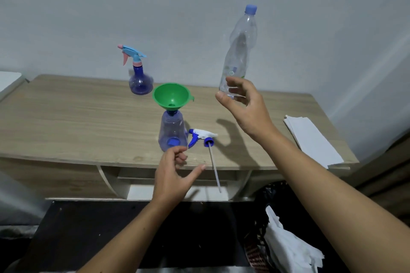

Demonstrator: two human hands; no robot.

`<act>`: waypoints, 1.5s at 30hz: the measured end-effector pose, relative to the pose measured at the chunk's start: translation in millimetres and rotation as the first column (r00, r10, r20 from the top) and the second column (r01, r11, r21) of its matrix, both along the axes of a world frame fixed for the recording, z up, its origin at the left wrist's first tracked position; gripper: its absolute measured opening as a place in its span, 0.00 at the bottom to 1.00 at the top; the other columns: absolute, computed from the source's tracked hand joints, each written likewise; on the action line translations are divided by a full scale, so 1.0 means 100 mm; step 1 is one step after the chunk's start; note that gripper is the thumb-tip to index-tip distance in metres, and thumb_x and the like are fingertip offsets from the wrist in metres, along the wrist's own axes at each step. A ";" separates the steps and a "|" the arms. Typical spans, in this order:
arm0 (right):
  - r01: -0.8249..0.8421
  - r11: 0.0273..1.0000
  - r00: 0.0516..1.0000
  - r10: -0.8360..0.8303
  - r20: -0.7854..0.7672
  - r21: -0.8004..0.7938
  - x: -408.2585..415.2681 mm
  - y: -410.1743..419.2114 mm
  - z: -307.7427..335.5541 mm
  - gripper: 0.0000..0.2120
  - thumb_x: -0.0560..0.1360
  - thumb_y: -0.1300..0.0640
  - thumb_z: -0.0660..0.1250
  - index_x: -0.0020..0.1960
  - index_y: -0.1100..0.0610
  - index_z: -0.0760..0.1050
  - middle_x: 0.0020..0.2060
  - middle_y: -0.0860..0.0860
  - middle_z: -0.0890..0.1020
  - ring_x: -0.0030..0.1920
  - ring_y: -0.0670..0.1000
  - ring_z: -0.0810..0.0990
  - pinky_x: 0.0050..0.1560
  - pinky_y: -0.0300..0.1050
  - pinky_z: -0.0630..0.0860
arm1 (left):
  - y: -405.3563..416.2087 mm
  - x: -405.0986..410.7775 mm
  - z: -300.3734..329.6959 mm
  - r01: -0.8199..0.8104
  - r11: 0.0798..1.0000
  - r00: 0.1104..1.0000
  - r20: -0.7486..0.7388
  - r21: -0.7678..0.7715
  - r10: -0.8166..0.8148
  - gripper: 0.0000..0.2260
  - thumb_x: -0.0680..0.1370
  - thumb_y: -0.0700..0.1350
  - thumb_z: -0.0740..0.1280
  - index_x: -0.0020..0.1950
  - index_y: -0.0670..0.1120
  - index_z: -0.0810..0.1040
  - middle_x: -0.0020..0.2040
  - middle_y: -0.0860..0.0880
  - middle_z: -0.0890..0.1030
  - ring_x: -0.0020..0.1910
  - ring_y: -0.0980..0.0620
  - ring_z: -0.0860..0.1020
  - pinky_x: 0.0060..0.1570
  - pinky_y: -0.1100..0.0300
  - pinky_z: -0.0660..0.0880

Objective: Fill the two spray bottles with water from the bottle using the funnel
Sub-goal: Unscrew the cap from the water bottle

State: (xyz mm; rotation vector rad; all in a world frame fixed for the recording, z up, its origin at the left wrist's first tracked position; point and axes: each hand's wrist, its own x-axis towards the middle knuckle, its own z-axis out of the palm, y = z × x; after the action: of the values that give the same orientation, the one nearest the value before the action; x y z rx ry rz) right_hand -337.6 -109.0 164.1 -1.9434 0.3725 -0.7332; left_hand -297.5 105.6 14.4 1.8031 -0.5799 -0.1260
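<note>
A clear water bottle [240, 51] with a blue cap stands at the back right of the wooden table [66, 117]. My right hand [244, 104] hovers at its base, thumb and fingers spread, not closed round it. A green funnel [170, 97] sits in the neck of a blue spray bottle [172, 131] near the front edge. That bottle's blue-and-white spray head [203, 136] lies beside it, its tube hanging over the edge. My left hand [175, 175] floats just in front of this bottle, fingers loosely curled, holding nothing. A second spray bottle [139, 82], with a blue-pink head on, stands further back.
A stack of white paper [310, 139] lies at the table's right edge. Crumpled white paper [286, 248] sits in a bin below on the right. A grey wall rises right behind the table.
</note>
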 end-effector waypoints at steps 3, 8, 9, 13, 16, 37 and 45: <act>0.043 0.999 0.999 -0.043 -0.015 0.002 -0.08 -0.23 -0.01 0.27 0.73 0.46 0.79 0.69 0.50 0.78 0.64 0.47 0.80 0.60 0.38 0.80 0.60 0.32 0.75 | -0.42 0.02 0.22 0.048 0.998 0.999 0.011 -0.049 -0.048 0.27 0.71 0.55 0.84 0.66 0.55 0.78 0.52 0.53 0.82 0.50 0.52 0.83 0.54 0.52 0.82; 0.110 0.993 0.993 -0.111 -0.036 -0.031 -0.04 -0.66 -0.04 0.28 0.73 0.49 0.81 0.70 0.51 0.76 0.64 0.46 0.80 0.59 0.37 0.79 0.60 0.34 0.75 | -1.19 0.28 0.45 0.078 0.991 0.995 0.072 -0.112 -0.070 0.30 0.74 0.51 0.83 0.73 0.48 0.77 0.61 0.53 0.82 0.57 0.57 0.82 0.56 0.63 0.79; 0.121 0.992 0.992 -0.123 -0.037 -0.032 -0.01 -0.75 -0.05 0.29 0.73 0.49 0.81 0.70 0.51 0.76 0.64 0.46 0.80 0.59 0.37 0.79 0.61 0.36 0.76 | -1.33 0.36 0.46 0.073 0.990 0.995 0.076 -0.121 -0.064 0.32 0.74 0.51 0.83 0.74 0.47 0.76 0.63 0.52 0.82 0.61 0.57 0.81 0.58 0.65 0.78; 0.162 0.984 0.985 -0.166 -0.043 -0.080 0.19 -1.14 -0.06 0.31 0.72 0.46 0.81 0.71 0.52 0.76 0.65 0.48 0.80 0.62 0.45 0.80 0.65 0.43 0.77 | -1.88 0.66 0.44 0.044 0.986 0.999 0.024 -0.160 -0.040 0.36 0.73 0.50 0.83 0.77 0.46 0.73 0.70 0.50 0.79 0.69 0.57 0.78 0.61 0.73 0.73; 0.173 0.976 0.981 -0.183 -0.064 -0.135 0.41 -1.40 -0.09 0.33 0.70 0.43 0.80 0.71 0.52 0.75 0.64 0.49 0.80 0.61 0.47 0.81 0.62 0.42 0.78 | -2.20 0.86 0.36 0.039 0.987 0.999 -0.013 -0.156 -0.041 0.38 0.72 0.50 0.84 0.78 0.46 0.72 0.71 0.51 0.77 0.69 0.56 0.76 0.66 0.66 0.74; 0.190 0.981 0.981 -0.191 -0.030 -0.039 1.63 -2.14 -0.47 0.42 0.64 0.41 0.83 0.71 0.51 0.70 0.63 0.47 0.79 0.60 0.48 0.82 0.61 0.50 0.82 | -3.25 1.76 0.00 -0.099 0.987 0.984 -0.162 -0.127 0.077 0.35 0.67 0.56 0.86 0.69 0.60 0.73 0.59 0.60 0.85 0.57 0.61 0.84 0.60 0.49 0.83; 0.198 0.979 0.980 -0.199 -0.024 -0.043 1.25 -1.91 -0.30 0.39 0.65 0.45 0.85 0.70 0.51 0.71 0.62 0.46 0.79 0.58 0.48 0.82 0.59 0.48 0.83 | -3.03 1.42 0.15 -0.064 0.979 0.973 -0.231 -0.194 0.017 0.34 0.64 0.55 0.86 0.66 0.62 0.75 0.58 0.59 0.86 0.57 0.57 0.86 0.60 0.46 0.84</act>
State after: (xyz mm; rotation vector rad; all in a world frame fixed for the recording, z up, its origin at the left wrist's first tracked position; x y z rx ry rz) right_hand -212.6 -299.9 133.7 -1.9744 0.5795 -0.8485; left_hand -155.7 -197.1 29.9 1.5771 -0.3768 -0.2357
